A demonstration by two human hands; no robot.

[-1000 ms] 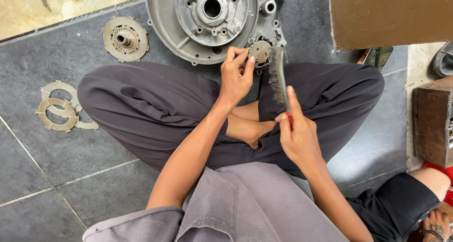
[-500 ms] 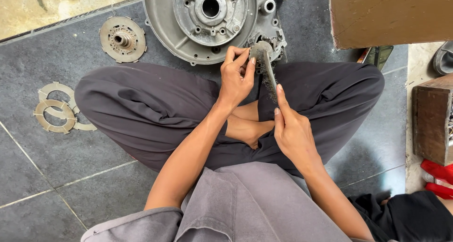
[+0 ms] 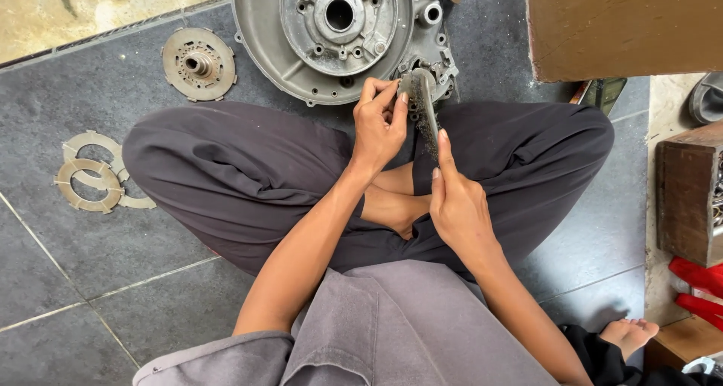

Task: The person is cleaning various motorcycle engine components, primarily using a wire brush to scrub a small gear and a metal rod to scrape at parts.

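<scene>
Seated cross-legged, left hand (image 3: 379,126) pinches a small disc (image 3: 405,85) in closed fingers while right hand (image 3: 457,205) grips a wire brush (image 3: 423,109) against it, beside an engine casing (image 3: 331,32)

Dark grey trousers (image 3: 226,167), grey tiled floor (image 3: 98,295), silver-grey engine casing (image 3: 263,32).

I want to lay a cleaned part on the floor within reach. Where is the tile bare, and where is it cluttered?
Bare tile lies at lower left, below the stacked ring plates and beside the left knee. Another bare strip runs right of the right knee, up to the wooden box. Ahead is crowded: engine casing and toothed disc.
</scene>
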